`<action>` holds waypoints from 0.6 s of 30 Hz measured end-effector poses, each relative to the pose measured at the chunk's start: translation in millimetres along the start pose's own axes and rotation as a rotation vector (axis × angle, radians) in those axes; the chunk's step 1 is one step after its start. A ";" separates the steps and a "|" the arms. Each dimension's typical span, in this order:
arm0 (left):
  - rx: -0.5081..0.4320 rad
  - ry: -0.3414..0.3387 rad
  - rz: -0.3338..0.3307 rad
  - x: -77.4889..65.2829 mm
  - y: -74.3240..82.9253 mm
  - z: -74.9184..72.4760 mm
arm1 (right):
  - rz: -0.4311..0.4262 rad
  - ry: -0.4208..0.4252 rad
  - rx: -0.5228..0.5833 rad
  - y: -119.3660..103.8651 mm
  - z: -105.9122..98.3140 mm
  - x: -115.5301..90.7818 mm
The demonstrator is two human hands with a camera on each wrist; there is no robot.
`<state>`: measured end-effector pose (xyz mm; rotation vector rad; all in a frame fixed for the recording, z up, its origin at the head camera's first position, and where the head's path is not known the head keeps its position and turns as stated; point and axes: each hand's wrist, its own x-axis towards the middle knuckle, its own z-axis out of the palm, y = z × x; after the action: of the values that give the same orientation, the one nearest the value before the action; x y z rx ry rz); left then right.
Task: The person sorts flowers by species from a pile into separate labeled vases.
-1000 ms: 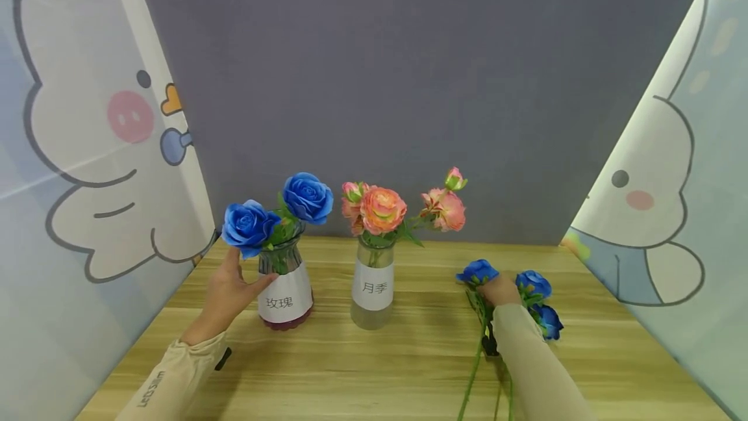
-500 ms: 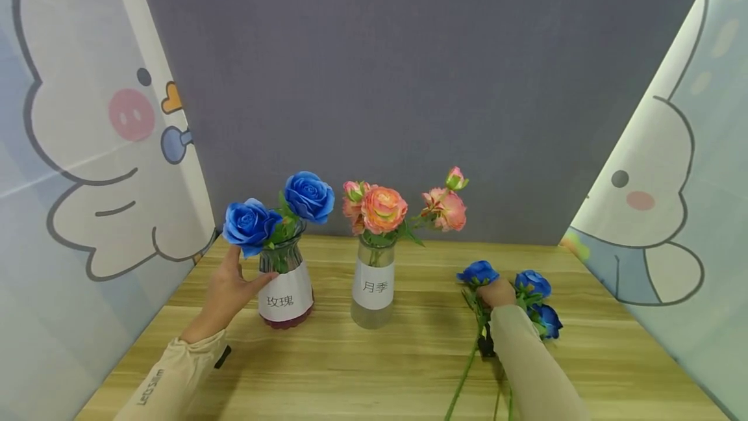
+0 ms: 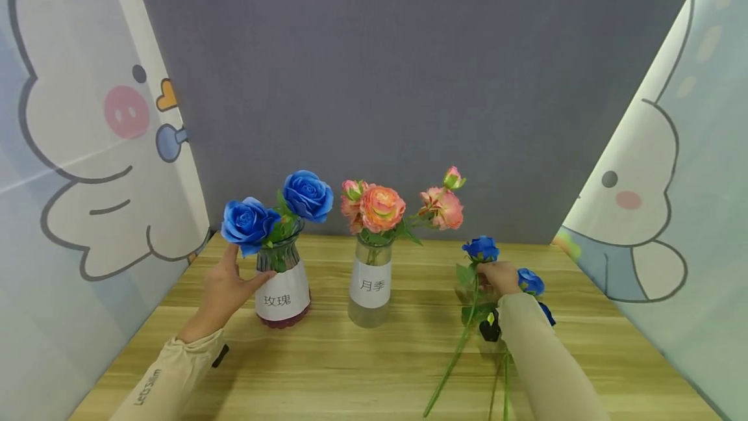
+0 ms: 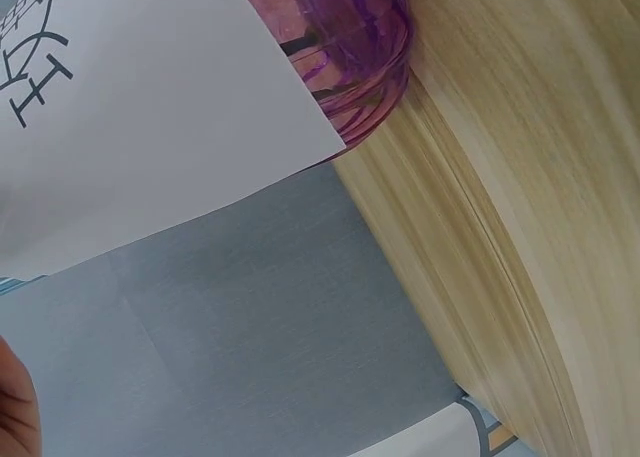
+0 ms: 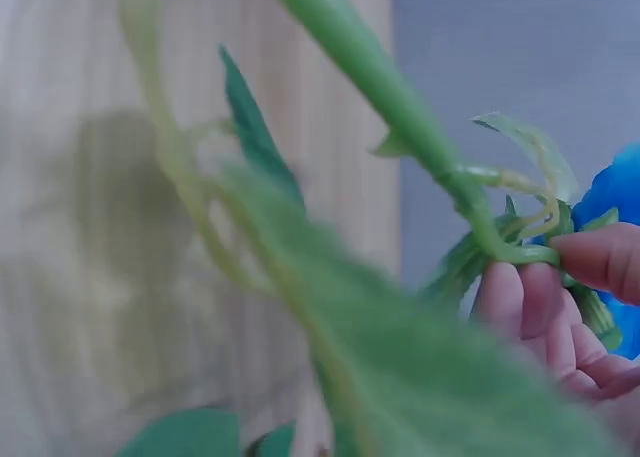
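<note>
We had our R hand [image 3: 498,276] pinching a blue rose [image 3: 482,249] by its stem [image 3: 462,343], right under the bloom. W/ so high a grip, the long stem could prob. swing, or its leaves snag the other roses [image 3: 530,281] just right of those fingers. Bloom pointed up, just above the fingertips; long axis slanted down from them, leftward & toward us. Well left, our L hand [image 3: 230,284] had thumb & index spread, unclasped, by the vase [image 3: 283,294]; contact unclear.
</note>
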<state>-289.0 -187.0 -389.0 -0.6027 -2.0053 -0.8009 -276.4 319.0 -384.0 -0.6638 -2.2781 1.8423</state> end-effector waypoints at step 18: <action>0.018 -0.012 -0.024 2.2 4.8 -1.7 | 0.025 0.198 0.609 -11.6 1.5 -42.8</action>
<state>-286.0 -184.8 -384.9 -0.5756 -2.0318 -0.7942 -241.5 298.0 -366.2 -0.7209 -1.4714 2.2021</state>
